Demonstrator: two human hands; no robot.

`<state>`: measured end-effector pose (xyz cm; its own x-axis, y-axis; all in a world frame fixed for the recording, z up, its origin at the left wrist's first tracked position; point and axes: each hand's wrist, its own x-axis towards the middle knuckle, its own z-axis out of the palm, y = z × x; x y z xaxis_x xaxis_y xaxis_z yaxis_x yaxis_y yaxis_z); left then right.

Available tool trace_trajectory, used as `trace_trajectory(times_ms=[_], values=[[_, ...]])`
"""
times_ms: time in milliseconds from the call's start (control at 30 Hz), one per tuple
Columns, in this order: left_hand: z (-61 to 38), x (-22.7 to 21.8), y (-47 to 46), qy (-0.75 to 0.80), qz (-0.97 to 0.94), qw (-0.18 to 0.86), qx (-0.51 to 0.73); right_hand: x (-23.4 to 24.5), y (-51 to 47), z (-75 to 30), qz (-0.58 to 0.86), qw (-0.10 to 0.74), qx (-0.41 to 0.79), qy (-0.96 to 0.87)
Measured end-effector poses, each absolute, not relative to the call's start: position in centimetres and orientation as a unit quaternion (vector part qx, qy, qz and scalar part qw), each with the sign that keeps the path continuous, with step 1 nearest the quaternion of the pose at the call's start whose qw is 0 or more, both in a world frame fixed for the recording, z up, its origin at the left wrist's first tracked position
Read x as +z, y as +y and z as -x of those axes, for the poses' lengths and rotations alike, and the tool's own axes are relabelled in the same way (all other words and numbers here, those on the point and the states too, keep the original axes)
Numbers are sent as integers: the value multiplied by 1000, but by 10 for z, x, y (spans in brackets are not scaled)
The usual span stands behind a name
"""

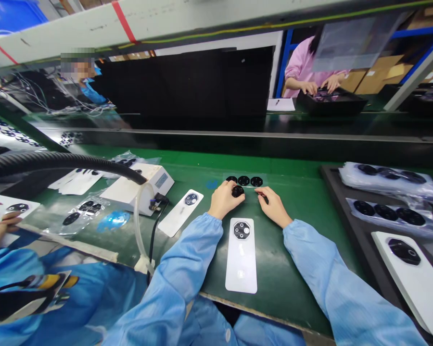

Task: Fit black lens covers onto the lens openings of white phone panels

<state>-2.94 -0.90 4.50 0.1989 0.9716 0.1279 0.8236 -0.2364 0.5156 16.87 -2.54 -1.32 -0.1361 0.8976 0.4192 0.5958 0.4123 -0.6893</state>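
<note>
Black lens disc pinched by left hand, right hand apart, bagged discs in tray nearby.

A flat rectangular phone back panel lies on the bench, just before the left hand and right hand. Behind the hands, three round lens pieces sit in a row on a film sheet; a fourth round piece is at the left hand's fingertips. A long tray with more film sheets lies right; a boxy machine stands left.
</note>
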Motion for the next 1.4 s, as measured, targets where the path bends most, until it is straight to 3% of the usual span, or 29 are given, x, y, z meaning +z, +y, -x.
trace_trajectory(times_ms=[167, 367, 700, 900, 1400], values=[[60, 45, -32, 544, -737, 233, 327, -10, -26, -168, 501, 424, 165, -736], [74, 44, -75, 482, -750, 281, 357, 5, -60, -159, 473, 452, 123, -747], [73, 23, -106, 409, -822, 268, 292, 18, -142, -155, 455, 262, 175, -833], [70, 27, -106, 404, -844, 248, 252, 14, -139, -153, 452, 177, 133, -864], [67, 31, -104, 421, -835, 272, 225, 20, -138, -152, 455, 145, 132, -869]])
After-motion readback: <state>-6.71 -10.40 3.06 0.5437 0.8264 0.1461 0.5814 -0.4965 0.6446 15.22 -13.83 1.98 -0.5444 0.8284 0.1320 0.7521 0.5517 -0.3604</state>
